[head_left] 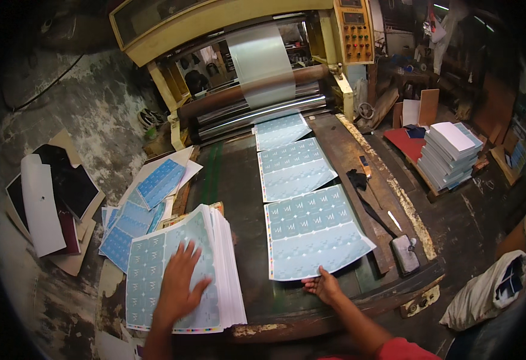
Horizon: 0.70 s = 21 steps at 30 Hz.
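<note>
On the feed table (239, 198) before the yellow laminating machine (215, 24):
- Stack of printed blue sheets (182, 270), near left edge; left hand (179, 282) lies flat on top, fingers spread, pressing down.
- Front sheet (314, 231), last of three in a row running into the rollers (251, 105); right hand (323, 285) pinches its near edge, fingers under, thumb over.
- Clear film web (260, 63) descends to rollers.
- Loose blue sheets (134, 219) at left; white paper pile (449, 153) on far right.

Risk, judged: a skewed or late release would feed the sheet crooked, creasing it under film; the stack could fan and slide off.
</note>
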Available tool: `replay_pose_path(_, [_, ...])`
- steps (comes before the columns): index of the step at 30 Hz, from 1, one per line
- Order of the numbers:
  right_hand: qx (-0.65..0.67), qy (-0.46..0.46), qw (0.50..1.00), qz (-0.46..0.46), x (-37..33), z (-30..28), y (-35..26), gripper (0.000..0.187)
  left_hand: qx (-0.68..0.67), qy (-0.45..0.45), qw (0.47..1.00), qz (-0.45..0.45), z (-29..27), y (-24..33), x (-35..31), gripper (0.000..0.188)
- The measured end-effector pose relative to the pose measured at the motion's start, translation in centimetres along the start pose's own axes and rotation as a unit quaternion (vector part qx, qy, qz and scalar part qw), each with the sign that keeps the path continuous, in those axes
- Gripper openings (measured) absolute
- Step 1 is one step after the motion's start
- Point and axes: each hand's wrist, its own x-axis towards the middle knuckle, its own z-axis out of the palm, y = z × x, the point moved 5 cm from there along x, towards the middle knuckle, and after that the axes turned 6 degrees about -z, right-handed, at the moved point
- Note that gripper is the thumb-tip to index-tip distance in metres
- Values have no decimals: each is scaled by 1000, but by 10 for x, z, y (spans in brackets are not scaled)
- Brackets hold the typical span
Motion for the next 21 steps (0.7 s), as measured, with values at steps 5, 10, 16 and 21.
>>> replay_pose_path(5, [-4,23,999,-25,29,9,-1,66,40,-103,987,-118,65,5,-139,100])
replay_pose_path(10, [11,61,991,-117,47,-8,-9,59,-80,67,983,-149,66,22,-144,53])
replay_pose_path(16, [20,100,986,-132,17,25,-12,53,-249,215,899,-290,61,2,-152,39])
replay_pose_path(21, [-37,-55,995,-72,-49,65,-27,59,-452,445,681,-367,43,3,-153,49])
